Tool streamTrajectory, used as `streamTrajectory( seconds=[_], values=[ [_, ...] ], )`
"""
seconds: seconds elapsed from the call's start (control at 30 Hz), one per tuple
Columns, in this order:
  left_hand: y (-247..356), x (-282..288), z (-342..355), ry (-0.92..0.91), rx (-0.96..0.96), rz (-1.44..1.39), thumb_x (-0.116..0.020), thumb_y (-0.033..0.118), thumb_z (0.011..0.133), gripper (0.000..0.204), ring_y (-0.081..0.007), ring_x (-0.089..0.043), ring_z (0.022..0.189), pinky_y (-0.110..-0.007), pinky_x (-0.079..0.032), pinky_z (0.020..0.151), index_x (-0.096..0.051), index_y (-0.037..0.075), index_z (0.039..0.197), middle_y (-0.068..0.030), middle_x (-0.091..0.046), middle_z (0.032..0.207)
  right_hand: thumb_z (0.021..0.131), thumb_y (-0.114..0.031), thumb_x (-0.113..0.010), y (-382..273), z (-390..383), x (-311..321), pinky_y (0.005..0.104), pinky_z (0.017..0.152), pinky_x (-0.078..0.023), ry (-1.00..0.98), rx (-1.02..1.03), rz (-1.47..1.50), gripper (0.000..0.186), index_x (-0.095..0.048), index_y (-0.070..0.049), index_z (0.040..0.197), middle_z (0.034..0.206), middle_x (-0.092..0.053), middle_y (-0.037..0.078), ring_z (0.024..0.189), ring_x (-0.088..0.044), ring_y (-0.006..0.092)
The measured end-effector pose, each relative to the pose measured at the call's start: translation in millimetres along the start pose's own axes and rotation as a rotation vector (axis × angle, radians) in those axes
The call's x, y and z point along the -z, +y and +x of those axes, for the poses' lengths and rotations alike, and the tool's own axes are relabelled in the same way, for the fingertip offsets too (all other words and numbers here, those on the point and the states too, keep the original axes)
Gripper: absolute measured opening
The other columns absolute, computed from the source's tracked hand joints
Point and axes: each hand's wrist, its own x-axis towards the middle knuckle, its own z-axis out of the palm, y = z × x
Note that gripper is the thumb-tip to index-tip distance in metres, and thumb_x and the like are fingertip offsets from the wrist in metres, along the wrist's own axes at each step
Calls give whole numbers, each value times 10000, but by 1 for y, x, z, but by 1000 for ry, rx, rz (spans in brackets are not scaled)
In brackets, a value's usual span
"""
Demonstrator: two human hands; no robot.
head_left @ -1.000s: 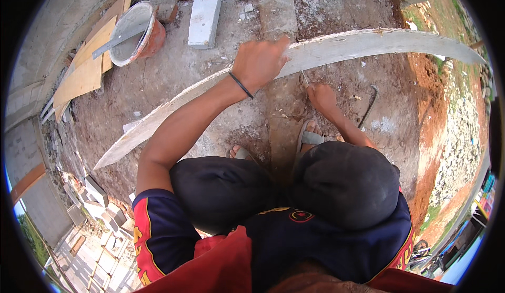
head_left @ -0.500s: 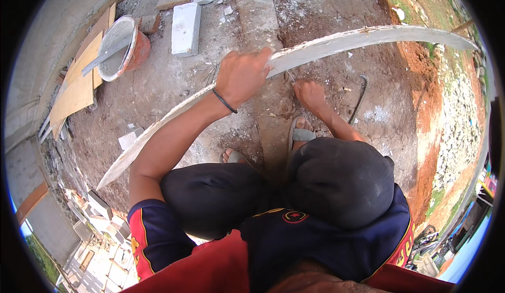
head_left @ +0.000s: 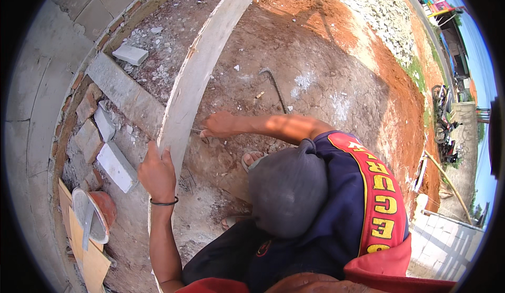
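Observation:
A long pale plank (head_left: 197, 74) with rough, chipped edges stands in front of me. My left hand (head_left: 158, 173), with a black band at the wrist, is closed over its left edge. On the plank's right side, low by the ground, my right hand (head_left: 220, 124) is closed in a pinch. A thin light tip, like a nail or wire, pokes from its fingers toward the plank; its kind is too small to tell. Beyond the right forearm a dark hooked metal bar (head_left: 275, 88) lies on the dirt. Several thin wires or nails (head_left: 187, 181) lie by the plank's near part.
At the left stands an orange bucket (head_left: 108, 209) with a flat metal strip (head_left: 88, 227) across it, beside plywood pieces (head_left: 94, 266). White blocks (head_left: 117, 166) and brown bricks (head_left: 88, 139) lie along the block wall (head_left: 39, 82). Rubble (head_left: 376, 16) spreads at the far right.
The view has turned to the right, so the plank now runs upright in the picture. My left hand still grips its edge, and my right hand stays low beside it.

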Motion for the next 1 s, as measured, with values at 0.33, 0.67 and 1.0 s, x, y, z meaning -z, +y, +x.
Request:
streamTrajectory(
  seconds=[0.33,0.67,1.0],
  values=[
    [-32,10,11,64,7,-236,-663,192,820,205,-333,-628,571,-425,-474,560,-537,50,899,-131,-637,637,910,-266,-553,-30,20,5,513,589,-510,47,-22,-79,227,-643,-64,859,689,-638,219,661,-634,437],
    [-20,-8,-6,120,100,-252,-608,135,735,149,-310,-667,589,-425,-504,543,-583,22,828,-147,-628,600,902,-199,-483,-13,19,-10,494,556,-390,-121,-90,233,301,-570,30,727,647,-556,257,540,-536,384],
    [-29,-10,1,144,89,-228,-622,137,709,152,-304,-668,575,-432,-509,538,-603,28,813,-141,-626,594,889,-185,-490,-7,21,-4,449,589,-415,-7,46,-16,299,-576,71,759,665,-566,253,594,-544,349]
  ],
)
